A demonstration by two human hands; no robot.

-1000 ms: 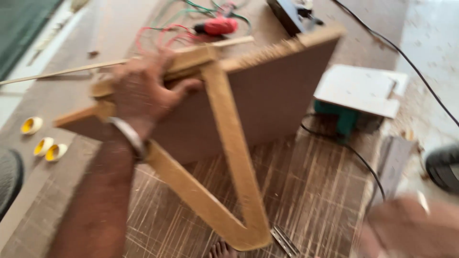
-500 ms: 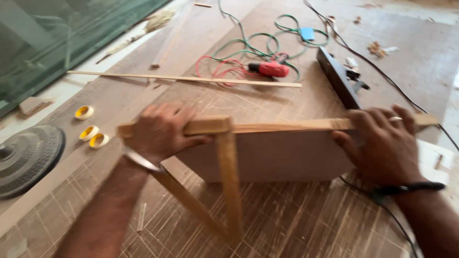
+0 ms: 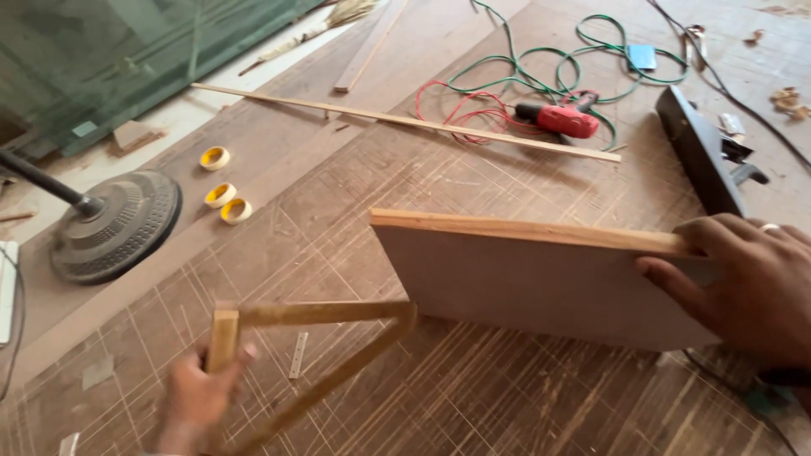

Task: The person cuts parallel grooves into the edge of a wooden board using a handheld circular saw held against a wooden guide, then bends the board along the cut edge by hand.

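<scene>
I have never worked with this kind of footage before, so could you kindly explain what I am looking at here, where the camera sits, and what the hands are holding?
There is no machine here: a person works with two bare hands, and the single camera sits on that person's head, looking down. The right hand grips the top edge of a flat brown board with a pale wooden edge strip, held upright on a scored wooden work surface. The left hand, somewhat blurred, holds a light wooden triangular frame beside the board. Farther off lie a long thin wooden strip, a red power drill among green and red cables, three yellow tape rolls, a round dark fan base and a long black tool.
</scene>
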